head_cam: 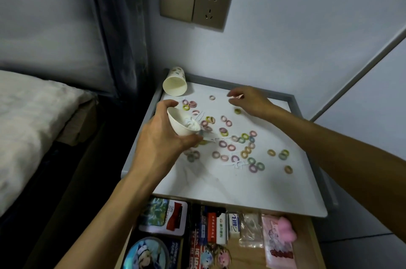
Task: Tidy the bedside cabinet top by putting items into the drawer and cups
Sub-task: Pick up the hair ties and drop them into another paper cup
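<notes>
Mid-collection, by the look of it: clearing small stuff off the top into a cup.

Scattered over the white cabinet top [219, 183]: dozens of small coloured hair rings [231, 147], thickest in the middle and thinning toward the right. Among them, thin white scraps [236, 164], kind not clear.

Gripped in the left hand [162, 137], fingers and thumb curled round its wall: a white paper cup [182, 122]. Held just above the left side of the top, tilted with its mouth toward the rings, something white already inside.

Near the far edge, the right hand [250, 100], fingertips together on a small pink-and-white piece [238, 97]. Too blurred to name. Well apart from the held cup.

In the far left corner, a second cup [175, 84], dotted, lying on its side, apparently empty.

Below the front edge, the drawer [243, 256], pulled open and already well filled: tins [163, 216], erasers [233, 223], a clear bag [251, 231], a pink plush piece [285, 230].

Judged early in this step: almost all rings out on the top.

Next move, probably: carry the pinched piece across and drop it in the held cup. Calls for levelling the cup first to avoid spilling its contents, and for bringing the two hands close together. After that, back for the rings.
</notes>
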The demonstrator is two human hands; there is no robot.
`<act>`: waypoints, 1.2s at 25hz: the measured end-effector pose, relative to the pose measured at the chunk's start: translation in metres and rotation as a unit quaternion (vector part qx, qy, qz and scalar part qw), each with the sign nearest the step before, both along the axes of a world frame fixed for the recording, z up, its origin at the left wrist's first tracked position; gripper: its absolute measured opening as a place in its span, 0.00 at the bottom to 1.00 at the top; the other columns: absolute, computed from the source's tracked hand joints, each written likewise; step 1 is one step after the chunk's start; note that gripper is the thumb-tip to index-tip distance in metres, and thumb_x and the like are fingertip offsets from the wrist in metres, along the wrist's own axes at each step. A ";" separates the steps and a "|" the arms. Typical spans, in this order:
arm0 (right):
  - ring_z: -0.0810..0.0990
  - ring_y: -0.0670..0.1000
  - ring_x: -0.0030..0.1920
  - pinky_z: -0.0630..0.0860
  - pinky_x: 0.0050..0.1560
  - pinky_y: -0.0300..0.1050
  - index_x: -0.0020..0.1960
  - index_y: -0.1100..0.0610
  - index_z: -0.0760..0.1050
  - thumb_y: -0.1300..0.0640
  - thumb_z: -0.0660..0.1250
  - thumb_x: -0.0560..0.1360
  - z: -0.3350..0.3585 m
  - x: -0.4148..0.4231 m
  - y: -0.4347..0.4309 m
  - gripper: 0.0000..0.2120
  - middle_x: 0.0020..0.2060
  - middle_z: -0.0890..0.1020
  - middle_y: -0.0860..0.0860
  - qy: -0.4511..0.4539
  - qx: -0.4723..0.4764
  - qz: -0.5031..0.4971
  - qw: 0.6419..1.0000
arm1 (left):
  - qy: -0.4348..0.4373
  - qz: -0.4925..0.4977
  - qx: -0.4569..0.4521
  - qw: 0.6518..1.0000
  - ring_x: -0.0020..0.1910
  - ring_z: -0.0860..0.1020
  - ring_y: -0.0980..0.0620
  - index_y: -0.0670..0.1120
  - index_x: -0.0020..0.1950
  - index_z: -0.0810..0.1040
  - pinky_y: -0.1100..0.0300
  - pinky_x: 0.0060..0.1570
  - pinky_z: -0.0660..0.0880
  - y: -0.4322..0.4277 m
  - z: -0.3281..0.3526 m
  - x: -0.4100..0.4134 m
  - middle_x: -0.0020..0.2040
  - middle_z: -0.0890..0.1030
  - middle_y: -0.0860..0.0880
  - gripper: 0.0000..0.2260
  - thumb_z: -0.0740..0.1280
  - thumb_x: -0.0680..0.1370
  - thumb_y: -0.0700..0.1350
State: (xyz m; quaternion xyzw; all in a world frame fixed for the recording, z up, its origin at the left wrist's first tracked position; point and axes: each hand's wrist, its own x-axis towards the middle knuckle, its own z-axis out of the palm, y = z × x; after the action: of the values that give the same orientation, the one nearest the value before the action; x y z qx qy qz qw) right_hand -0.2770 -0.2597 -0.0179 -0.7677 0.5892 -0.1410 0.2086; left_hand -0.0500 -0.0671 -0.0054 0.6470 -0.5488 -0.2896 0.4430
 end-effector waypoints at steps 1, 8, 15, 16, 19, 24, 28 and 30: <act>0.77 0.52 0.60 0.72 0.53 0.39 0.65 0.54 0.76 0.51 0.67 0.77 -0.017 -0.011 -0.017 0.17 0.62 0.78 0.52 0.048 0.004 -0.010 0.999 | 0.000 0.004 0.000 1.000 0.52 0.78 0.48 0.55 0.67 0.68 0.46 0.48 0.80 -0.001 -0.001 0.002 0.53 0.76 0.54 0.36 0.81 0.63 0.50; 0.75 0.55 0.56 0.72 0.56 0.45 0.58 0.56 0.76 0.53 0.69 0.75 -0.071 -0.005 -0.051 0.13 0.61 0.74 0.58 0.004 -0.027 -0.093 0.995 | -0.010 -0.001 -0.007 1.000 0.50 0.78 0.51 0.54 0.66 0.68 0.50 0.47 0.79 -0.003 -0.002 0.005 0.51 0.76 0.56 0.36 0.81 0.63 0.50; 0.74 0.47 0.48 0.67 0.44 0.31 0.54 0.56 0.79 0.58 0.64 0.80 -0.062 -0.013 0.014 0.07 0.51 0.74 0.50 0.002 -0.052 -0.019 0.998 | 0.000 -0.011 -0.003 1.000 0.51 0.79 0.50 0.55 0.65 0.68 0.46 0.47 0.80 0.002 0.001 0.000 0.52 0.77 0.55 0.35 0.81 0.63 0.51; 0.74 0.47 0.48 0.67 0.45 0.31 0.55 0.55 0.79 0.56 0.64 0.80 -0.055 -0.016 0.023 0.07 0.51 0.74 0.50 0.002 -0.064 -0.015 0.998 | 0.003 -0.011 -0.002 1.000 0.52 0.79 0.50 0.55 0.65 0.68 0.47 0.48 0.80 0.003 0.001 -0.001 0.52 0.78 0.55 0.35 0.81 0.63 0.51; 0.75 0.45 0.48 0.70 0.48 0.35 0.56 0.53 0.80 0.54 0.68 0.78 -0.035 -0.021 0.057 0.08 0.51 0.76 0.48 -0.004 -0.056 0.038 0.998 | 0.003 -0.017 0.000 1.000 0.52 0.79 0.50 0.55 0.66 0.68 0.50 0.49 0.80 0.005 0.003 -0.002 0.54 0.78 0.54 0.36 0.81 0.63 0.52; 0.75 0.44 0.51 0.75 0.53 0.39 0.63 0.53 0.76 0.54 0.71 0.75 -0.044 -0.018 0.094 0.17 0.57 0.76 0.48 0.095 -0.008 0.140 0.986 | 0.007 -0.021 0.001 1.000 0.52 0.78 0.50 0.54 0.66 0.68 0.56 0.47 0.78 0.007 0.003 -0.005 0.54 0.78 0.54 0.35 0.81 0.64 0.51; 0.77 0.46 0.50 0.72 0.49 0.37 0.59 0.54 0.77 0.56 0.71 0.75 -0.045 -0.016 0.083 0.14 0.54 0.79 0.50 0.108 0.004 0.126 0.986 | 0.006 -0.014 0.000 1.000 0.52 0.79 0.49 0.55 0.65 0.69 0.48 0.51 0.79 0.008 0.001 -0.007 0.55 0.79 0.52 0.35 0.81 0.62 0.52; 0.78 0.48 0.48 0.70 0.44 0.33 0.58 0.55 0.77 0.57 0.72 0.74 -0.040 -0.018 0.078 0.13 0.51 0.80 0.50 0.112 0.024 0.114 0.987 | 0.010 -0.014 0.002 1.000 0.53 0.79 0.49 0.55 0.65 0.69 0.46 0.52 0.79 0.007 0.000 -0.007 0.55 0.79 0.52 0.36 0.81 0.62 0.53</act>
State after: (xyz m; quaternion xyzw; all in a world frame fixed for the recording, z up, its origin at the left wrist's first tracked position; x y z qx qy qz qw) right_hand -0.2946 -0.1815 -0.0582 -0.8356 0.5207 -0.0151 0.1744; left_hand -0.0566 -0.0599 -0.0052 0.6369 -0.5530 -0.3036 0.4431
